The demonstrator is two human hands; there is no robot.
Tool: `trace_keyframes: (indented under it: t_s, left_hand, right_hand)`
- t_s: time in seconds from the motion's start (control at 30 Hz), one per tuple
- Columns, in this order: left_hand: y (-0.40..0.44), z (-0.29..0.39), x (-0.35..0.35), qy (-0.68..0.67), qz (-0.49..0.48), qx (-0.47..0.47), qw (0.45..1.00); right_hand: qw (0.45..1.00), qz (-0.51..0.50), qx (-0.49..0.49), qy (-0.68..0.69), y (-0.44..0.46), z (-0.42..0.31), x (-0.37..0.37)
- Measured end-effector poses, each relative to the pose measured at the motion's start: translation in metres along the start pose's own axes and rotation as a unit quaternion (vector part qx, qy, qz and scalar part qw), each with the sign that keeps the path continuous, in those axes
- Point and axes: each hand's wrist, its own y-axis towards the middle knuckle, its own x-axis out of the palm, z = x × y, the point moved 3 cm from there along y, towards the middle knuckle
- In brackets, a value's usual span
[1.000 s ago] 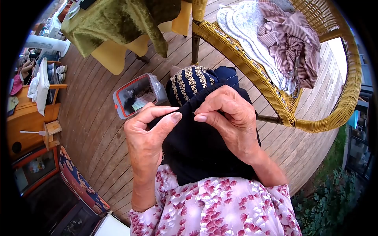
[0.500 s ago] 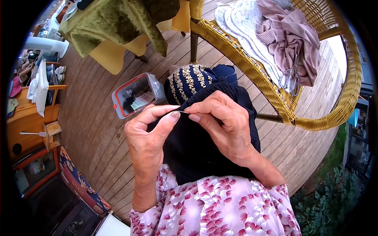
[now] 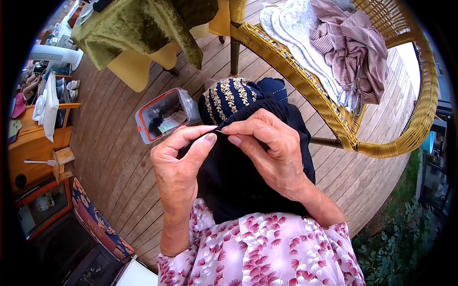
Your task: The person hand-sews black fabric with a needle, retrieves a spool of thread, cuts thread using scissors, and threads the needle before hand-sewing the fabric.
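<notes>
- Pinching the black cloth (image 3: 248, 174), left hand (image 3: 177, 166) stayed clamped at its upper fold.
- Right hand (image 3: 274, 150) sat closer than one second earlier; grip could not be told.
- Needle (image 3: 218, 131), less exposed, lay at the black cloth's edge.

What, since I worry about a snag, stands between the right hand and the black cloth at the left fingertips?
Nothing visible blocks the right hand from the black cloth; only a thin, needle-like sliver shows between it and the left hand. The tub and chair stand aside.
</notes>
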Motion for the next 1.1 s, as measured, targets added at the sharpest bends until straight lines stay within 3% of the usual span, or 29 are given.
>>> trace_keyframes:
  t_s: [0.3, 0.5, 1.1]
  left_hand:
    - [0.0001, 0.0022, -0.0010, 0.048, -0.004, 0.025, 0.999]
    - [0.0004, 0.0011, 0.0011, -0.001, 0.000, -0.012, 1.000]
    - [0.0004, 0.0013, 0.0007, 0.004, -0.001, 0.000, 1.000]
  right_hand:
    - [1.000, -0.001, 0.001, 0.000, 0.0002, 0.0005, -0.0003]
    - [1.000, 0.000, 0.021, 0.023, -0.0001, 0.0012, -0.0008]
    - [1.000, -0.005, 0.011, 0.014, 0.0010, 0.0006, 0.0000]
